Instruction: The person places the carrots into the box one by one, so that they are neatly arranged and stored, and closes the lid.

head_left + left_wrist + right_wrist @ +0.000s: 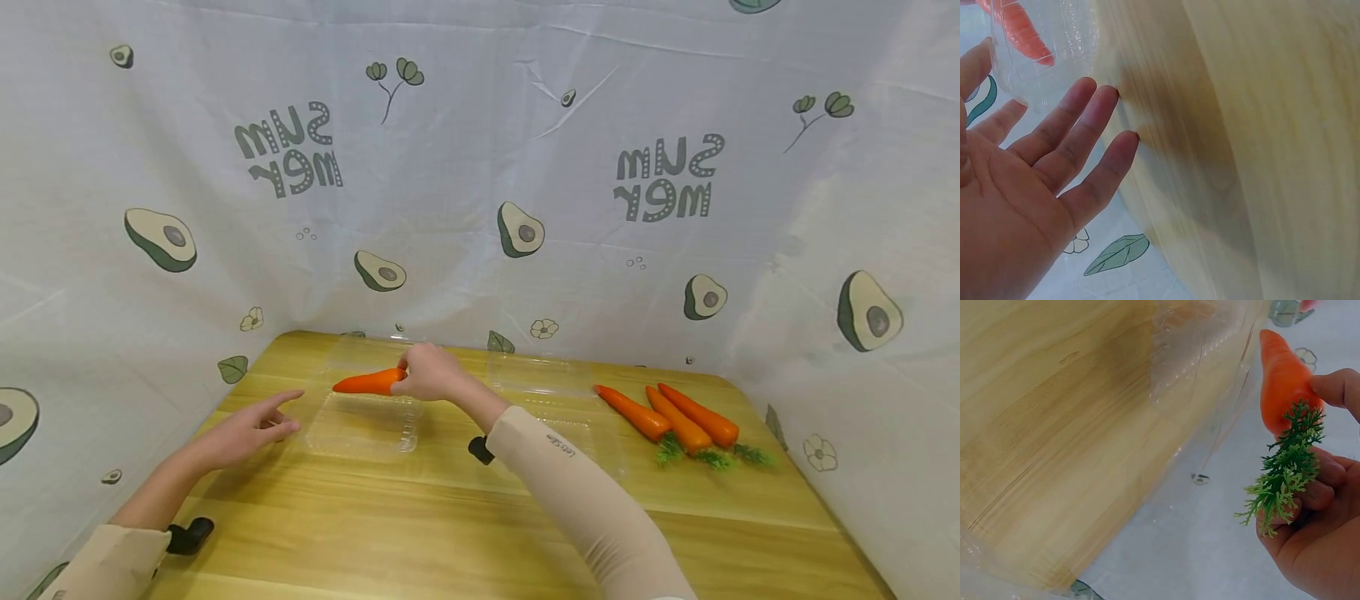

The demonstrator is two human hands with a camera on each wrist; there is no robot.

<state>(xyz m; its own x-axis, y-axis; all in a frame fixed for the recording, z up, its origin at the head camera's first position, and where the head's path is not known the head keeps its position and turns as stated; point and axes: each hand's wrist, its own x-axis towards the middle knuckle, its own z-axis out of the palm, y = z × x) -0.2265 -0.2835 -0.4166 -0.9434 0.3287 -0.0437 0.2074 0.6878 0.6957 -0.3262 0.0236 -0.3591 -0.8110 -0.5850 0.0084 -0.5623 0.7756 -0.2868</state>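
Note:
An orange carrot (369,382) with a green leafy top (1291,462) is pinched at its thick end by my right hand (433,372). Its tip points left, over a clear plastic box (360,425) with its lid raised at the back. In the right wrist view the thumb and curled fingers grip the carrot (1285,381) just by its leaves. My left hand (243,431) is beside the box's left side, fingers spread and nothing in them. The left wrist view shows its palm (1016,206) and loosely extended fingers, with the box beyond.
A second clear plastic box (566,433) stands right of the first, partly behind my right sleeve. Several more carrots with green tops (678,417) lie side by side on the wooden table (360,533) at the right. A printed curtain (450,167) hangs around the table's back and sides.

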